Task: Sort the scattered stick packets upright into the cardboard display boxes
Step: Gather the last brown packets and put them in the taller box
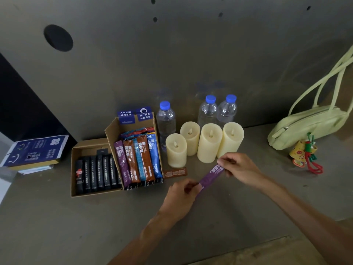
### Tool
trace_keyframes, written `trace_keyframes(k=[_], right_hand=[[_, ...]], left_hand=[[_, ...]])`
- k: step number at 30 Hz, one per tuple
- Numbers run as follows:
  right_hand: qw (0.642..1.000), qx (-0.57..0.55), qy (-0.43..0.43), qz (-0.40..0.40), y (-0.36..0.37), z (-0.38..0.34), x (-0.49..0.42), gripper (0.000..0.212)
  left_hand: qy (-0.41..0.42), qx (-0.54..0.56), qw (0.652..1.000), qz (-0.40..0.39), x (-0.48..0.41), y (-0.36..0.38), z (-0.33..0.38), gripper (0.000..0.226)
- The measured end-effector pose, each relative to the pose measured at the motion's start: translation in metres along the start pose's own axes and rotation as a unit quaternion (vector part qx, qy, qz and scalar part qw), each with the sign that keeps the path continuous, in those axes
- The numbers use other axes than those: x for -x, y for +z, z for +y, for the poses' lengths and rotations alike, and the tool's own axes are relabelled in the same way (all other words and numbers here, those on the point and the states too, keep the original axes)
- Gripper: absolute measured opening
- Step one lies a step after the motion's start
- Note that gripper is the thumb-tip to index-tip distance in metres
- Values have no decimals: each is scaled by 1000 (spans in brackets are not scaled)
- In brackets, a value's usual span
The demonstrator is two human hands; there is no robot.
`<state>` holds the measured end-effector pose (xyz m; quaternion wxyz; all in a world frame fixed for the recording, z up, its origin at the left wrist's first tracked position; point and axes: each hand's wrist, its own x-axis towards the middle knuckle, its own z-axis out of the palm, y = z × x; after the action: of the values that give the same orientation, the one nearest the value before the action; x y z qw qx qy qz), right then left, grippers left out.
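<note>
A purple stick packet (209, 176) is held above the table between both hands. My left hand (181, 196) pinches its lower end and my right hand (238, 169) pinches its upper end. A brown stick packet (174, 173) lies flat on the table beside the taller cardboard display box (112, 129), which holds purple, brown and blue packets standing upright. To its left a lower cardboard box (73, 169) holds several black packets in a row.
Several cream pillar candles (209, 142) and three water bottles (166, 119) stand right of the boxes. A pale green handbag (305, 125) with a red charm (309, 157) lies at the far right. A blue folded carton (36, 150) rests at the left on some papers.
</note>
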<state>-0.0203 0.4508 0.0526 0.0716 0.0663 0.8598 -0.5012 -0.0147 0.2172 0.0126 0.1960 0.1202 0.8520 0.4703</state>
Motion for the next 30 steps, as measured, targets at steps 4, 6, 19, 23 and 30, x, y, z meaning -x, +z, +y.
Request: trace_keyframes(k=[4,6,19,23,30], right_hand=[[996,-84,-5,-27,8,-27,-1,26],[993,-107,-16,-48,14,-38,-1,25],[991,-92,-88,-44,79,-103,-21,14],[997,34,-61,-45,107,-94,-37,17],[991,96,-18,-93,139,-80,-34,17]], left_hand=[[9,28,999,30,8,-8,4,9],[19,44,997,52,13,-14,4,6],[27,-40,963,265,41,-73,-24,8],[5,-40,956,291,26,-90,-29,6],[0,-86,961,264,-1,-91,-32,8]])
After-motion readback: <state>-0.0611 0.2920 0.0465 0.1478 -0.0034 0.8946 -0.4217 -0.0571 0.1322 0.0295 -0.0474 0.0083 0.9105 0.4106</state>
